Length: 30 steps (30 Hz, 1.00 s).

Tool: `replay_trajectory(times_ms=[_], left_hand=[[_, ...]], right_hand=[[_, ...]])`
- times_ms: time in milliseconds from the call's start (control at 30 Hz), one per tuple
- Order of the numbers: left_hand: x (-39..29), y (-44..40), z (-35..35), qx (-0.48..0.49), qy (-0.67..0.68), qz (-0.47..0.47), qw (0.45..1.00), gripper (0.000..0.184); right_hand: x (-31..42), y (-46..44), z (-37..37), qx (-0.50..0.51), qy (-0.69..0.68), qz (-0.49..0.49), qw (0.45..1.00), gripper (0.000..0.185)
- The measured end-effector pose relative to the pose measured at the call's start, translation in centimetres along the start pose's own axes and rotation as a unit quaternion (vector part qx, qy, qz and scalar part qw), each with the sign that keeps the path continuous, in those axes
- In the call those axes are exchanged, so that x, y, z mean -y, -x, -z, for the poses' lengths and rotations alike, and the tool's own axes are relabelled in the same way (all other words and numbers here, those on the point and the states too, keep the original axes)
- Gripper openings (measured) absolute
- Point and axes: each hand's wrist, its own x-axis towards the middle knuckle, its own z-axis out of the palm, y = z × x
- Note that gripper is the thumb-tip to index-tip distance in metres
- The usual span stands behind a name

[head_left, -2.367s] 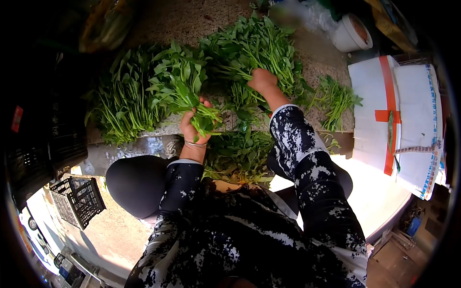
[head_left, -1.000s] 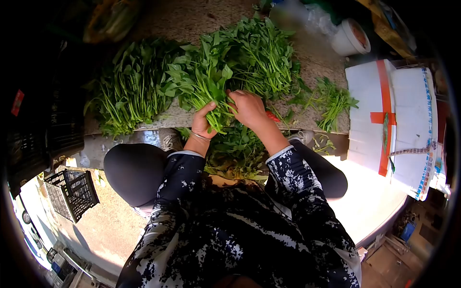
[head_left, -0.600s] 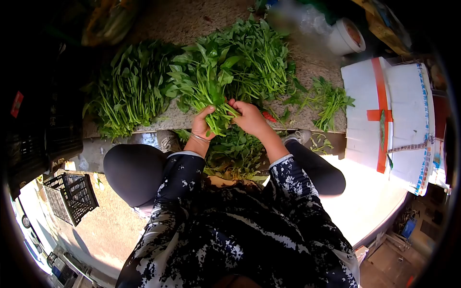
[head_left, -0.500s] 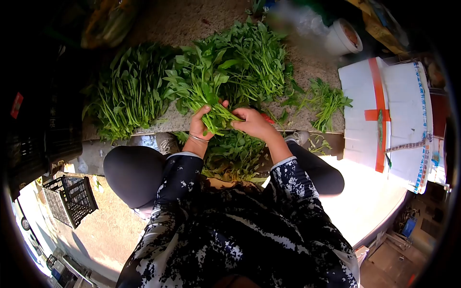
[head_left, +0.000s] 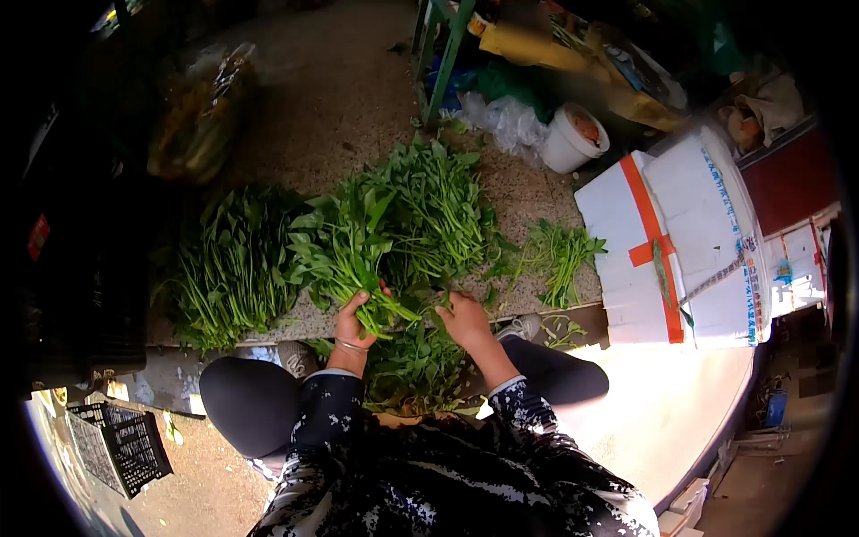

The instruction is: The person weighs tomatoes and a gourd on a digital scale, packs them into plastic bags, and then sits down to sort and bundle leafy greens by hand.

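A bunch of leafy green stems is held in my left hand, its fingers wrapped round the lower stems. Just right of the stem ends, my right hand is closed in a pinch, with a small dark leafy bit at the fingertips that is hard to make out. Behind the hands lies a green pile on the stone slab. Another neat pile rests to the left, and a small loose heap to the right. More greens lie below the hands, between the knees.
White foam boxes with red tape stand at the right. A white bucket and clear plastic bags are behind, near a green metal leg. At lower left is a black crate; a wrapped bundle lies at upper left.
The view has tilted up, showing more behind the slab. My right hand came from the back pile to the held bunch, and has now moved slightly apart from its stems.
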Motion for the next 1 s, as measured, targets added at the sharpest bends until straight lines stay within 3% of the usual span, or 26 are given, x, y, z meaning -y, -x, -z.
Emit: replay_trajectory(times_ms=[67,100,267,400,467,633,700,833,900,933,967,1000], left_hand=[[0.1,0.4,-0.2,-0.008,-0.049,0.012,0.999,0.03],[0.2,0.7,-0.1,-0.025,-0.049,0.041,0.998,0.029],[0.4,1.2,0.8,-0.094,-0.081,0.071,0.99,0.025],[0.2,1.3,1.0,-0.087,-0.09,0.05,0.991,0.024],[0.0,1.0,1.4,-0.07,-0.051,0.051,0.995,0.022],[0.0,0.8,1.3,-0.045,-0.049,-0.007,0.998,0.027],[-0.3,0.7,1.5,-0.017,-0.041,-0.005,0.999,0.027],[-0.2,1.2,0.7,-0.05,-0.023,-0.001,0.998,0.024],[-0.2,1.3,0.8,-0.014,-0.01,-0.003,1.0,0.023],[-0.1,1.2,1.0,-0.013,-0.011,-0.003,1.0,0.023],[0.0,1.1,1.2,-0.028,0.017,0.0,0.999,0.023],[0.1,1.1,1.4,-0.042,0.046,0.002,0.998,0.024]], right_hand=[[2.3,0.1,0.2,-0.12,-0.197,0.174,0.958,0.026],[3.5,-0.1,0.4,-0.145,-0.222,0.258,0.929,0.025],[6.8,-1.3,-0.6,-0.066,-0.194,0.293,0.934,0.021],[6.3,-0.6,-1.7,-0.086,-0.192,0.284,0.935,0.017],[5.4,0.1,-2.0,-0.148,-0.183,0.314,0.92,0.014],[1.2,2.1,-2.8,-0.156,-0.185,0.218,0.946,0.016],[-0.5,3.0,-2.2,-0.012,-0.159,0.101,0.982,0.014],[-2.6,2.9,-3.7,-0.018,-0.202,0.087,0.975,0.016],[-2.7,1.7,-4.8,-0.09,-0.402,0.129,0.902,0.017],[-1.9,1.9,-3.5,-0.031,-0.477,0.053,0.877,0.016],[-1.5,1.9,-2.7,-0.032,-0.477,0.054,0.876,0.016],[-1.1,2.0,-2.0,0.006,-0.635,0.038,0.771,0.014]])
